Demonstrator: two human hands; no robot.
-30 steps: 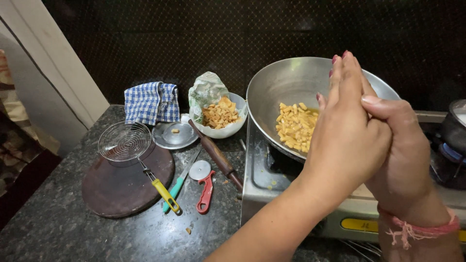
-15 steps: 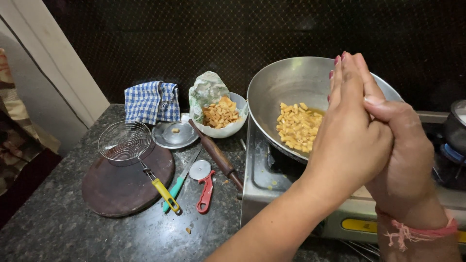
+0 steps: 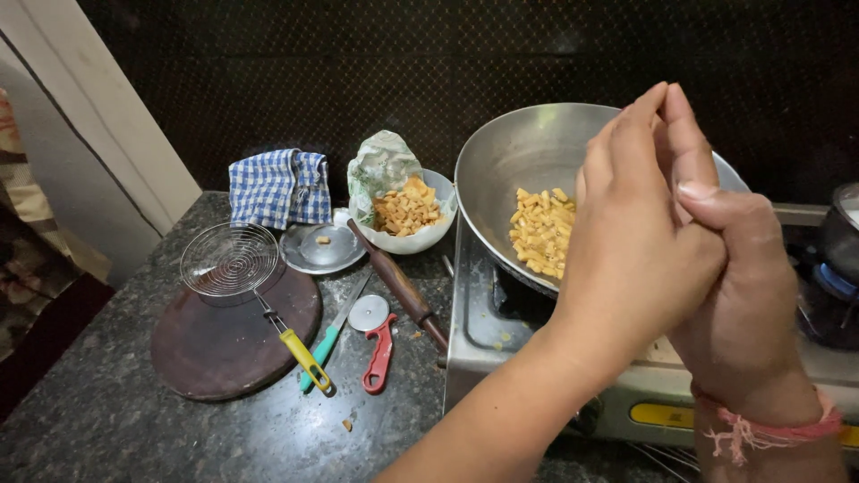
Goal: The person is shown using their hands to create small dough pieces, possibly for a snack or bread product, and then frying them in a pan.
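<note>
1. Our left hand and right hand are pressed palm to palm in front of the stove, fingers straight and pointing up. Whether anything sits between the palms we cannot tell; nothing shows at the edges.
2. Compared with a second ago, the hands have barely moved: they have drifted slightly and sit a touch higher over the pan's near rim, but they remain joined as before. Our judgement is that the work is in the same step, with no new piece dropped.
3. The metal pan rests on the stove, just behind the hands, with a small heap of yellow cut pieces on its floor. The hands hide the pan's right side.
4. To the left of the pan a white bowl holds more fried pieces, with crumpled paper tucked in it.
5. On the dark table lie a round wooden board, a wire skimmer with a yellow handle, a rolling pin, a red wheel cutter, a teal-handled knife, a steel lid and a blue checked cloth.
6. Nothing lies between the hands and the pan; the rolling pin's end reaches to the stove's left edge.
</note>
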